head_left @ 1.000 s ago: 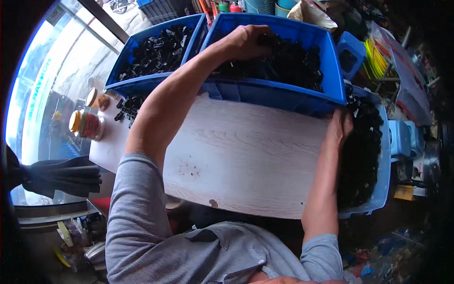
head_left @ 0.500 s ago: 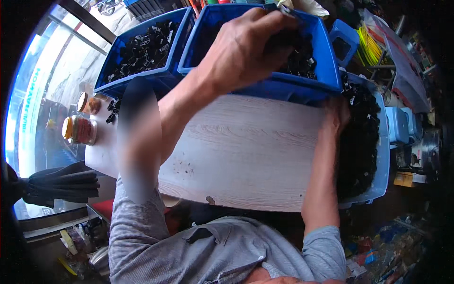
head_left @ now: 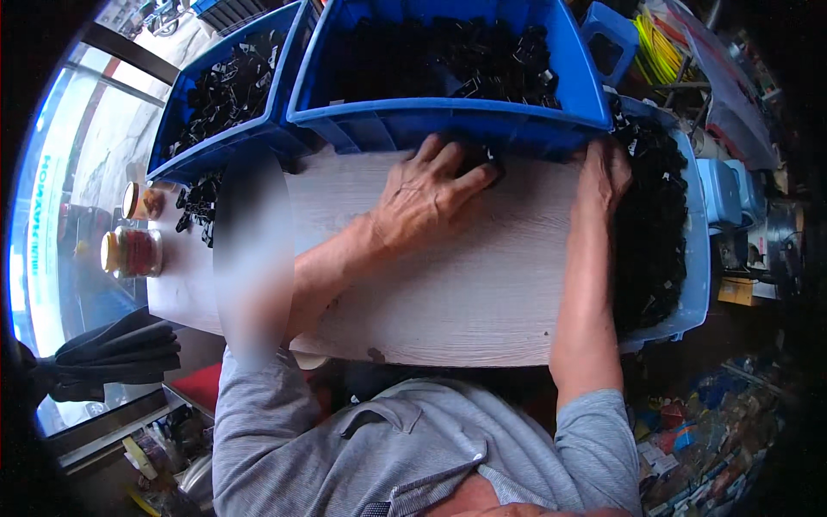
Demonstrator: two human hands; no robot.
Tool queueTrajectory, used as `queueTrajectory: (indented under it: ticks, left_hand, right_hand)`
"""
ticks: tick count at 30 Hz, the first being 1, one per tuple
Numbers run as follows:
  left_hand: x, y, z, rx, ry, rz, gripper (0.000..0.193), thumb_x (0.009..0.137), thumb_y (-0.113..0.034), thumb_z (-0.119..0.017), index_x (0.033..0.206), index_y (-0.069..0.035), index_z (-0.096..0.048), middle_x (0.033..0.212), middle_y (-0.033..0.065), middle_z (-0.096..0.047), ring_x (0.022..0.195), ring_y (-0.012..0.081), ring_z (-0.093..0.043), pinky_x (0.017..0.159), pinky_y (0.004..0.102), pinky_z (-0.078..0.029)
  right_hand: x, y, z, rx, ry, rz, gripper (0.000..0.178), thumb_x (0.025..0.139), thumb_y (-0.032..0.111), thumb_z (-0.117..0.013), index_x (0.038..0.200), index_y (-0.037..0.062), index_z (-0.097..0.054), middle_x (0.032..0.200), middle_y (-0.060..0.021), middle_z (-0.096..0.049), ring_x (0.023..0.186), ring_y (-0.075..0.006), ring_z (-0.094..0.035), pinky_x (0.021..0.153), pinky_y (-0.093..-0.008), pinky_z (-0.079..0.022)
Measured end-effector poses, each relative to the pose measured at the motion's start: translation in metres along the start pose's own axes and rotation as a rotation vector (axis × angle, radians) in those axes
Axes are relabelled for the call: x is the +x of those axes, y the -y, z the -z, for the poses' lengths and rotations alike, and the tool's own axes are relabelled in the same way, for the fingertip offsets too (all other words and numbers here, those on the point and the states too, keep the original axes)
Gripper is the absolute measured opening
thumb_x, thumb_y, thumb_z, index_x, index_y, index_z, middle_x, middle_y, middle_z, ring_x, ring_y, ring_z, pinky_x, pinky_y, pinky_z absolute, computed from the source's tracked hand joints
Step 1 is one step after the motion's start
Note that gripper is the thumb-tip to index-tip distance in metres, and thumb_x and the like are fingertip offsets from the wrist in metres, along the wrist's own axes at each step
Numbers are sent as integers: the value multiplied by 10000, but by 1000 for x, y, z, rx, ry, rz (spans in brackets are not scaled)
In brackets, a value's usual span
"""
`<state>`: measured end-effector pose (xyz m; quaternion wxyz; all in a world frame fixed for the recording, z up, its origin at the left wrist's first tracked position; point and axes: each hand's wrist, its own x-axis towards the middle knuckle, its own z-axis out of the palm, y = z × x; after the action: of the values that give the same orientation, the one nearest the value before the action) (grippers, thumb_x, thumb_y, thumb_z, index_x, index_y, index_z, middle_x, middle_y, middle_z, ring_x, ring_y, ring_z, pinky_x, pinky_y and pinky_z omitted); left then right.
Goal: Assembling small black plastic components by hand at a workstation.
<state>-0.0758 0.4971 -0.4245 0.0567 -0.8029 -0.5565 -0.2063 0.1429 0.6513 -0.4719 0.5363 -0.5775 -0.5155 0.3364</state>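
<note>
A: In the head view, what are the materials and shapes?

B: A pale, wood-grained worktop [head_left: 465,276] with grey streaks; along its far side, a large, rectangular, deep-blue plastic bin [head_left: 448,113] with ribbed outer walls; left of that, a second rectangular blue plastic bin [head_left: 294,65]; at the right, a light-blue plastic tub [head_left: 697,250] with a broad rim; all three hold small, jagged black pieces, some with pale flecks.

A: And the left hand [head_left: 422,194]?

B: Palm down over the worktop, just in front of the large bin; its fingers are curled around a dark, irregular clump of black pieces [head_left: 476,158]; whether the clump touches the bin's front wall, I cannot tell.

A: Which way does the clump point?

B: I cannot tell its long axis; it is dark, and the fingers cover part of it; the large bin's long axis runs left to right; the pieces inside lie every way.

A: The right hand [head_left: 606,172]?

B: At the large bin's near right corner, beside the tub; its fingertips are hidden, so I cannot tell whether it grasps anything.

A: Farther left?

B: A loose, tangled black heap [head_left: 199,203] on the worktop; beside it, a squat clear jar [head_left: 138,252] with reddish contents.
</note>
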Motion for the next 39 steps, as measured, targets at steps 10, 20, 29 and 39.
queueTrajectory:
  ticks: [10, 20, 29, 39]
  left_hand:
    - [-4, 17, 32, -78, -263, -21, 252, 836, -185, -743, 1079, -145, -690, 1208, 153, -603, 990, 302, -607, 762, 404, -557]
    - [86, 52, 119, -22, -212, 47, 497, 837, -327, -752, 1244, -80, -610, 1189, 180, -630, 1134, 344, -599, 934, 440, -499]
    - [185, 116, 29, 58, 195, 201, 634, 812, -401, -751, 1321, -81, -549, 1226, 216, -581, 1137, 393, -569, 997, 471, -447]
    - [188, 133, -32, 216, 456, 248, 1063, 677, -817, -658, 1516, -225, -382, 1482, 170, -465, 1374, 389, -425, 1094, 537, -388]
  right_hand:
    - [6, -22, -9, 15, -114, 15, 282, 919, 243, -606, 1062, 9, -675, 904, -80, -659, 795, -171, -606, 721, -338, -488]
    - [16, -31, 3, 58, 38, 98, 302, 932, 245, -609, 1131, 27, -672, 958, -64, -661, 832, -173, -595, 778, -346, -502]
    - [14, -15, 10, -87, 23, -15, 361, 944, 325, -598, 1137, 29, -671, 955, -65, -658, 856, -172, -585, 773, -351, -492]
    - [3, -13, -1, 21, -8, 24, 321, 959, 288, -583, 1150, 47, -674, 916, -58, -649, 793, -157, -578, 738, -326, -482]
